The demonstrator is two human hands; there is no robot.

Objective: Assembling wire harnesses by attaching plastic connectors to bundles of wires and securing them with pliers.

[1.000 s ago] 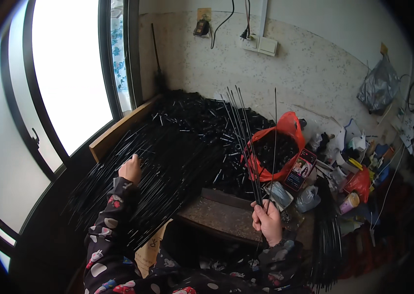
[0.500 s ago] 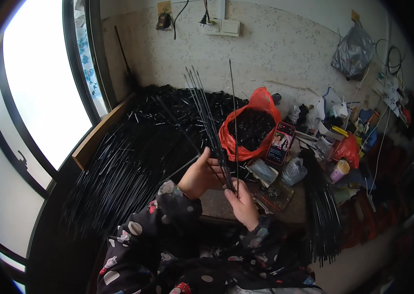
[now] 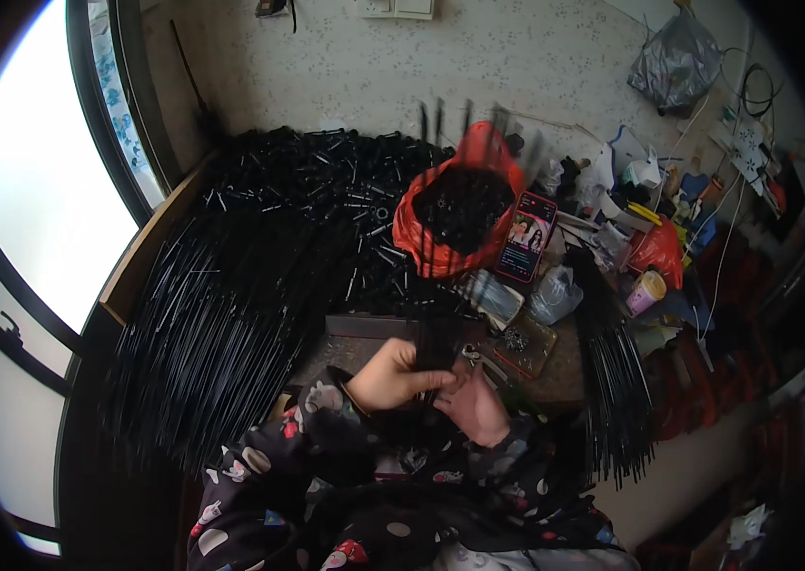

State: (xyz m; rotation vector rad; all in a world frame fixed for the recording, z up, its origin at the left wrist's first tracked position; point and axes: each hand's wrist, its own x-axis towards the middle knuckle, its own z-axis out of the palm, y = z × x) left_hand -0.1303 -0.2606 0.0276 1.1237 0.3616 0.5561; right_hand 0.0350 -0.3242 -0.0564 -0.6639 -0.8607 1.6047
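Both my hands are together low in the middle, around a small bundle of thin black rods. The rods stand roughly upright and are smeared by motion, with their upper ends spread apart. My left hand is closed round them, its thumb laid across the front. On the other side, my right hand holds the bundle near its lower end; its fingertips are blurred and partly hidden. Behind the rods sits a red plastic bag filled with small black parts.
A large heap of long black rods lies at left, with black pieces behind it. At right are a phone, a clear bag, a small tray, a cup and another rod bundle. A wooden board edges the left.
The rods have come closer to upright, and my left hand has moved down and closed round them. My right hand has shifted slightly lower. The view has tilted down and right.
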